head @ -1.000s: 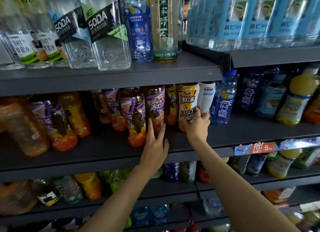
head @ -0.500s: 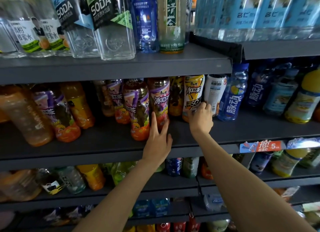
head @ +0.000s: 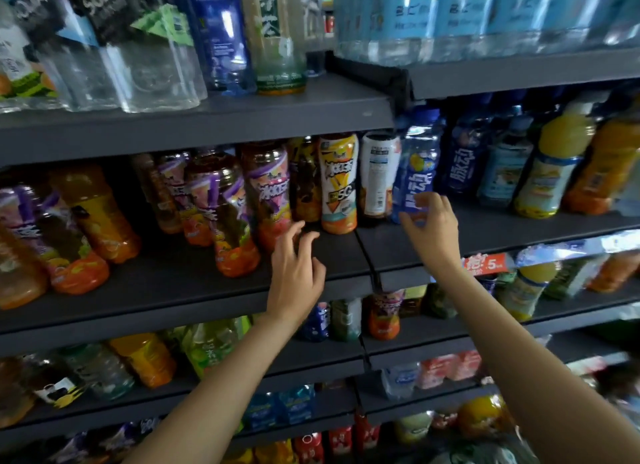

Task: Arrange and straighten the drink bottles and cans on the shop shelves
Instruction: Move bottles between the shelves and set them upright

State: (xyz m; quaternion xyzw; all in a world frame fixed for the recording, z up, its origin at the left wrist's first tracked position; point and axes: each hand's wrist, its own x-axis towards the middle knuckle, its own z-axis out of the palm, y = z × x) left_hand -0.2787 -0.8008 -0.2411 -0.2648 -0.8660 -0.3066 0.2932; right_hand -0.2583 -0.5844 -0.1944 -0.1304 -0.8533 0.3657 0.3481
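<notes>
1. The light is moderate and cool; it seems to come from above and behind the camera, leaving the dark grey shelf boards (head: 194,283) matt and free of glare.
2. Deep shadow sits under the upper shelf (head: 214,117), dimming the bottle tops at 12 o'clock of the middle row.
3. Motion blur smears the whole view; labels on the clear soda bottles (head: 138,47) at 10 o'clock are barely readable.
4. Wide-angle distortion bows the shelves, and bottles lean outward at 9 and 3 o'clock.
5. The corner at 5 o'clock is blurred beyond recognition.
6. Soft highlights glint on the pale blue water bottles (head: 467,20) at 1 o'clock.
</notes>
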